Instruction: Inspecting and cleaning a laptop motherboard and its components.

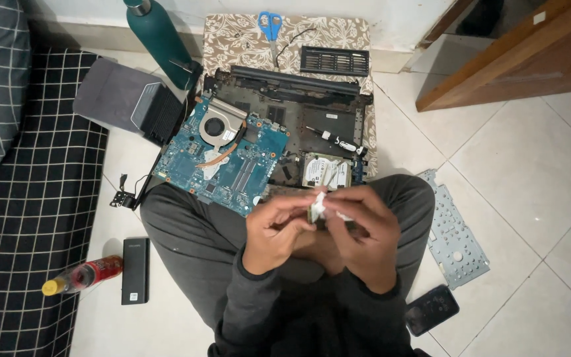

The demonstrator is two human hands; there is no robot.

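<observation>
My left hand (273, 228) and my right hand (363, 228) meet over my lap, both pinching a small flat component (313, 213) wrapped in a bit of white tissue (320, 202). The component is mostly hidden by my fingers. Just beyond my hands lies an opened laptop base (325, 119) with a silver hard drive (325, 172) in it. A blue motherboard (223, 155) with a round fan and copper heat pipe leans over the base's left side, resting towards my left knee.
A green bottle (160, 39), a grey pouch (110, 96), blue scissors (270, 25) and a black bit case (334, 61) lie beyond. A metal plate (449, 231) and phone (431, 309) lie right; a black battery (135, 270) and a drink bottle (84, 275) lie left.
</observation>
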